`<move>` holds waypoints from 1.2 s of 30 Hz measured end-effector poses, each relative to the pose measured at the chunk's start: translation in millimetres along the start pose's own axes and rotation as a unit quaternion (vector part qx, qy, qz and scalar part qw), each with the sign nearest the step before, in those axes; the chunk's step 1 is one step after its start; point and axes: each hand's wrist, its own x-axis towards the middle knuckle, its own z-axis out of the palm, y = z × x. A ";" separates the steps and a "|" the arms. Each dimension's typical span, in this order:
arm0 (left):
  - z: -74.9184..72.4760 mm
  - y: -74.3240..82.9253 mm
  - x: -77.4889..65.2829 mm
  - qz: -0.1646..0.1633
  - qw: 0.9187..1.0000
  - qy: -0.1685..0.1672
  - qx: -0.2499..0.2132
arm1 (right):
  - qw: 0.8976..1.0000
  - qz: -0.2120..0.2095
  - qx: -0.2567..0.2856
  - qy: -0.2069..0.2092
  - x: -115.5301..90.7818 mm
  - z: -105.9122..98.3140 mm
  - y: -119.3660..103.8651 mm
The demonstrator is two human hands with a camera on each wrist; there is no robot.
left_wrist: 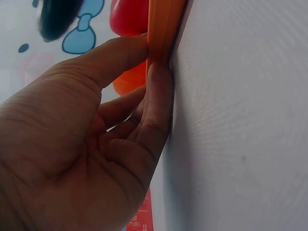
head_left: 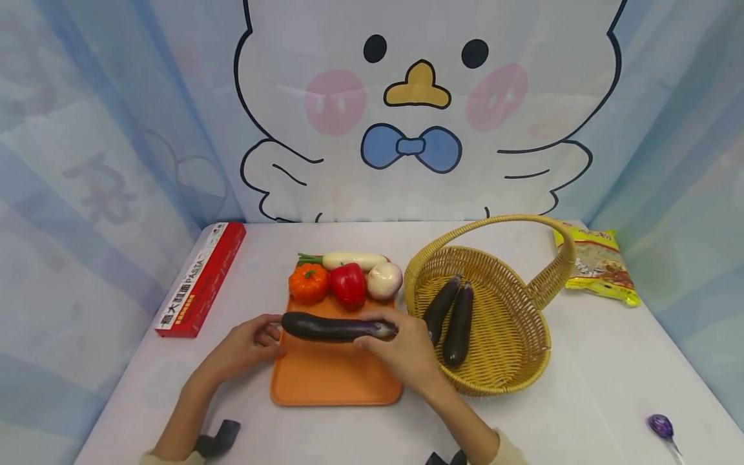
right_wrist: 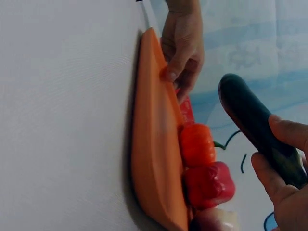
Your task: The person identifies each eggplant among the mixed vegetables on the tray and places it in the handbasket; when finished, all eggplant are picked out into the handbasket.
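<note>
My right hand [head_left: 409,352] holds a dark purple eggplant [head_left: 325,327] by its stem end, thumb on one side and fingers on the other. The right wrist view shows this eggplant [right_wrist: 250,115] raised above the orange tray [head_left: 337,381]. At the tray's left edge, my left hand [head_left: 244,349] pinches the rim between thumb and fingers, plainly seen in the left wrist view. On the far part of the tray lie an orange pumpkin [head_left: 309,283], a red bell pepper [head_left: 348,286], a white and purple turnip [head_left: 385,281] and a white radish [head_left: 354,260].
Right of the tray stands a wicker basket [head_left: 506,361] with a tall handle, holding two eggplants [head_left: 459,323]. A red pasta box [head_left: 200,281] lies at the left, a yellow snack bag [head_left: 601,265] at the back right. Near the right edge is a purple lollipop [head_left: 661,426].
</note>
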 end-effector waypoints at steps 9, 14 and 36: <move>0.2 4.0 -0.1 -0.007 1.000 0.000 0.005 | 0.996 0.024 0.051 -0.070 -7.2 -31.2 -17.9; -0.6 4.8 -0.3 -0.014 1.000 -0.001 0.008 | 0.990 0.008 0.089 -0.113 -8.1 -52.2 -24.8; -0.3 0.9 1.8 -0.017 1.000 0.001 -0.003 | 0.971 -0.010 -0.028 -0.237 19.8 -148.7 -13.4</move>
